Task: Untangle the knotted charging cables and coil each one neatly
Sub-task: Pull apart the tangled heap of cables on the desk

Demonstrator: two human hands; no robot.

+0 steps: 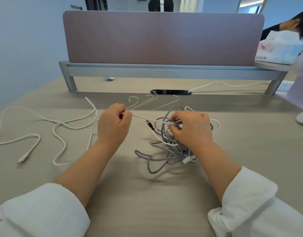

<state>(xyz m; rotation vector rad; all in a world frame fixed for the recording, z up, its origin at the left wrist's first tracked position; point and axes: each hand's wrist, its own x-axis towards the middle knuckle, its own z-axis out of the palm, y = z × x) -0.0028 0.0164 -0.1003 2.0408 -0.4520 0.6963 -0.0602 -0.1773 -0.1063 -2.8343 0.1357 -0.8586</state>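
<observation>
**Position of hands and work item**

Nearest the camera, two rolled white sleeves lay over the desk, forearms extended forward.

Just beyond the forearms, slightly right of centre, sat the tangle. It was a loose heap of grey braided cable mixed with white loops, and its lower loops rested on the desk.

The right hand sat on top of the tangle, fingers curled into the upper loops and gripping them. The left hand was raised just left of the tangle, thumb and fingers pinching a white cable.

**Governing relation**

The pinched cable formed a straight span between the hands. Its long axis ran left to right, dropping slightly toward the right hand, where it entered the loops. A black plug hung just below the span. The right hand was the nearer one to the knot.

Left of the left hand, a slack white run wandered across the desk to a connector. The left hand hid any junction with the pinched cable.

Judgement: the next draw should follow the span's axis leftward, with the right hand anchoring the heap.

**Far field**

Several thin cable ends lay beyond the hands, near a dark cable port and below a divider panel.
</observation>
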